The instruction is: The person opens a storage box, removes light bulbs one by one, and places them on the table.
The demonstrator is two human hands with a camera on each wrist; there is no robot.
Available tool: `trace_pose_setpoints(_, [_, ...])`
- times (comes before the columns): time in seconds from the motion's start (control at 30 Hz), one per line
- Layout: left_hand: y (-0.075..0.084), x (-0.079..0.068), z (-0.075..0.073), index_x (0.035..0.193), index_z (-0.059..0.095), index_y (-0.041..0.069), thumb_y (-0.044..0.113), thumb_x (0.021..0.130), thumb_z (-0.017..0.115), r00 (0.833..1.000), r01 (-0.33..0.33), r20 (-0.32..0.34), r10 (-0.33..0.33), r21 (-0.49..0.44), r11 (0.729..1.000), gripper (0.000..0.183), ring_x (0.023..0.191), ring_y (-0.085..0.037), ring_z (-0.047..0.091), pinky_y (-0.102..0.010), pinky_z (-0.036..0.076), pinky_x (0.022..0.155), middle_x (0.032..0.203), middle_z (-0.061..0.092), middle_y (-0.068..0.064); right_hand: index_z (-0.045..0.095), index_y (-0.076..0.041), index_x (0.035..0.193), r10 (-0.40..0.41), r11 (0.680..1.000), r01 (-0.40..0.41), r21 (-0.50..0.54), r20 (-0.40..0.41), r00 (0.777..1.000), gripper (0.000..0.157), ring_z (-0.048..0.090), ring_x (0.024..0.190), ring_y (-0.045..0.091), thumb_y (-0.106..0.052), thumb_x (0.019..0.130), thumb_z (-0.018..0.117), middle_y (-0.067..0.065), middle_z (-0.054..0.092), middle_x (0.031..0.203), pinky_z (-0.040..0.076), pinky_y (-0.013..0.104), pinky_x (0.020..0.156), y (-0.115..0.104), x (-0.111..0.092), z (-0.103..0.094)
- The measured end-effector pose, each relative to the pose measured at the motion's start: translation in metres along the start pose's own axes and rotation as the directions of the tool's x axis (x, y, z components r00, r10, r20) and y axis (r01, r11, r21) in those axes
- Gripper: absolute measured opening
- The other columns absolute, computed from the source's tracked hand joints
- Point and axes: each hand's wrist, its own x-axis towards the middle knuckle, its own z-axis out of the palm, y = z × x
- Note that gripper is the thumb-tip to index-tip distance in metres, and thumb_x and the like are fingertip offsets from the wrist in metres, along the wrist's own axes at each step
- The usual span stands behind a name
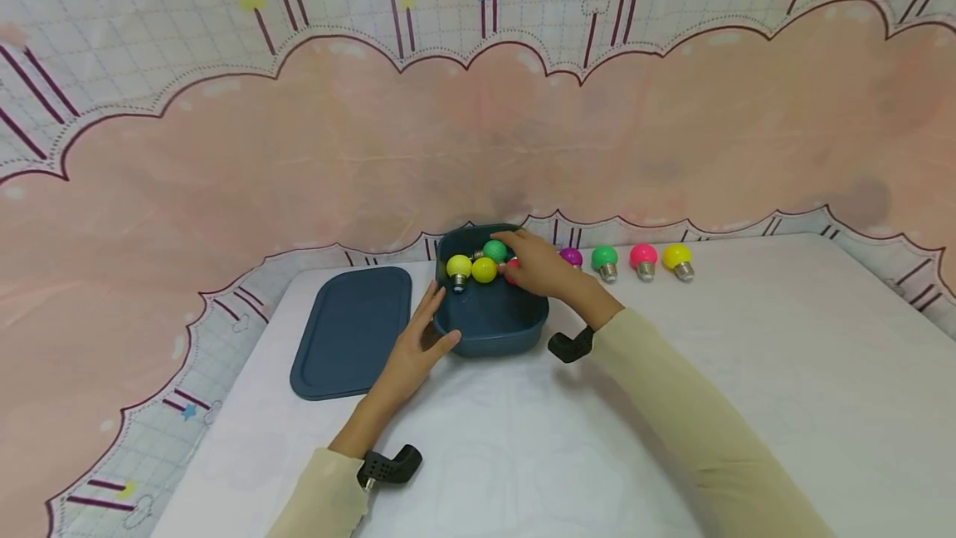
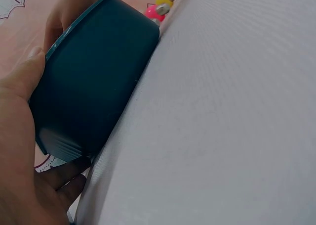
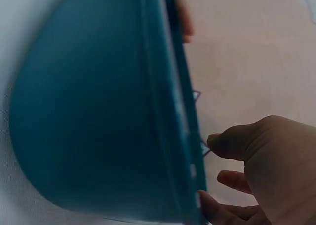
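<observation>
My right hand (image 1: 532, 262) reaches over the far right rim of a dark blue-green box (image 1: 489, 345), fingers spread above the bulbs inside. A red light bulb (image 1: 512, 271) peeks out beside its thumb, mostly covered; I cannot tell whether the fingers hold it. Left of it in the box lie a green light bulb (image 1: 495, 250) and two yellow ones, with metal bases showing. My left hand (image 1: 412, 353) rests against the box's near left corner, thumb at the front and straight fingers along the left side. In the left wrist view its thumb (image 2: 30, 69) touches the rim.
A flat blue-grey lid (image 1: 351, 335) lies left of the box. To the right, in a row on the white table, stand a purple bulb (image 1: 571, 256), a green bulb (image 1: 605, 260), a pink bulb (image 1: 643, 260) and a yellow bulb (image 1: 677, 258). A printed cloth hangs behind.
</observation>
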Motion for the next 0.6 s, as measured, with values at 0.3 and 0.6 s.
trace_pose_setpoints(0.3, [0.000,-0.002,0.000,0.153,0.021,0.010,0.014,0.096,0.059,1.000,-0.003,-0.007,0.003,0.011,1.000,0.068,0.143,-0.026,0.011,-0.049,0.021,0.111,0.159,0.005,-0.004,0.047,-0.005,0.140,0.016,0.985,-0.001,-0.174,0.085,0.996,0.051,0.055,0.113,0.036,-0.016,0.092,0.063,0.022,0.052,0.131,0.044,0.053,0.095,-0.004,0.009,0.007])
trace_pose_setpoints(0.6, [-0.002,-0.002,0.000,0.153,0.022,0.010,0.015,0.096,0.059,1.000,-0.021,-0.010,0.021,0.006,1.000,0.068,0.143,-0.027,0.012,-0.049,0.023,0.110,0.160,0.006,-0.009,0.046,-0.009,0.142,0.095,0.963,-0.056,-0.263,0.139,0.986,0.055,0.057,0.110,0.033,-0.007,0.090,0.063,0.019,0.051,0.133,0.048,0.050,0.090,-0.012,0.011,0.010])
